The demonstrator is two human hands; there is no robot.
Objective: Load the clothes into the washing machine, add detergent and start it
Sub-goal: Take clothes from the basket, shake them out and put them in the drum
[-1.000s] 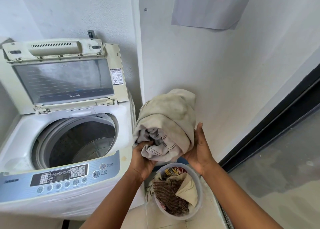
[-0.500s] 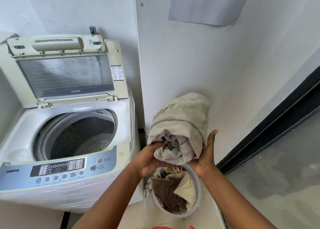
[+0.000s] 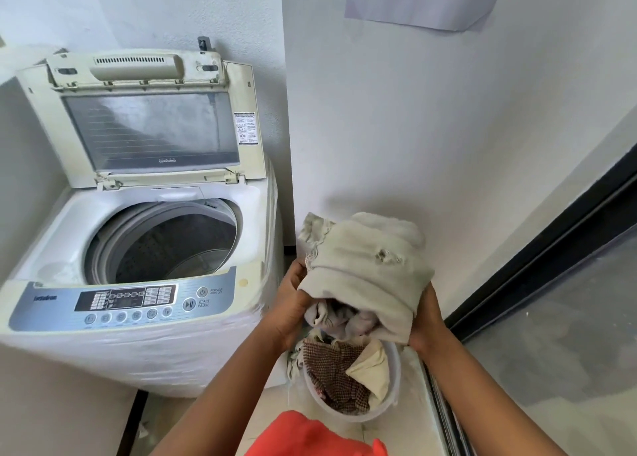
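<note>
Bundle of clothes [image 3: 368,276] now sits lower and further right than a second ago, down over the laundry basket [image 3: 393,397] instead of level with the washer's rim; its pale outer cloth has turned to show a small frayed hole. Left hand [image 3: 289,304] grips the bundle's left side, fingers curled into the cloth; right hand [image 3: 425,321] clasps the right side, fingers wrapped behind and hidden. Hands apart, the bundle clamped between them, striped and white pieces spilling from its lower end. Directly below the hands, the basket holds a checked brown cloth [image 3: 331,369] and a cream piece (others too bunched to tell). Left of the left hand, the washing machine [image 3: 144,348] stands with lid [image 3: 151,128] raised and drum [image 3: 172,245] open. Orange fabric [image 3: 310,435] shows nearest the camera, below the forearms.
</note>
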